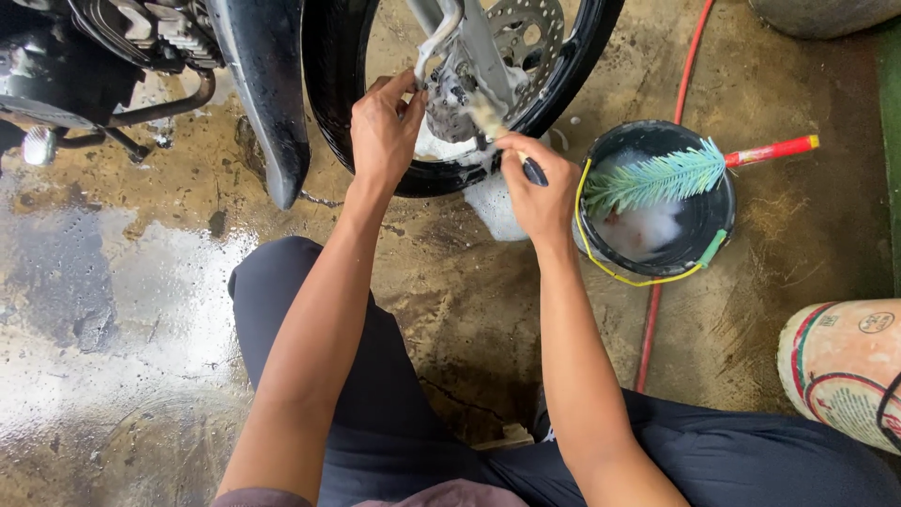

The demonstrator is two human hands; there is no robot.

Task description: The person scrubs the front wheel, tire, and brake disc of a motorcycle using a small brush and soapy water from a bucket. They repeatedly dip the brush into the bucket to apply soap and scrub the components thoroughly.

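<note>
- Two bare hands up at the motorcycle front wheel point(572, 66), person crouched on the wet concrete floor point(141, 310).
- Left hand point(383, 131): fingers pinched shut on a soapy hose or cable point(434, 45) running down by the fork leg point(488, 47); palm rests against the inside of the rim.
- Right hand point(540, 188): fist closed around a small brush point(488, 117), dark handle end poking out past the thumb, pale sudsy bristles pressed onto the brake caliper point(449, 108).
- Caliper sits low inside the wheel, just beside the drilled brake disc point(526, 28), between the two hands.
- Foam lies on the lower rim and in a white patch on the floor under the right hand.
- Black bucket point(718, 211) just right of the right hand, suds inside, yellow wire bail hanging off the near rim.
- Green bottle-type brush with red handle point(676, 174) lies across the bucket, handle sticking out to the right.
- Red hose point(652, 319) runs along the floor past the bucket.
- Dark mudguard point(267, 94) and engine parts point(141, 28) to the left; printed sack point(840, 371) at the right edge.
</note>
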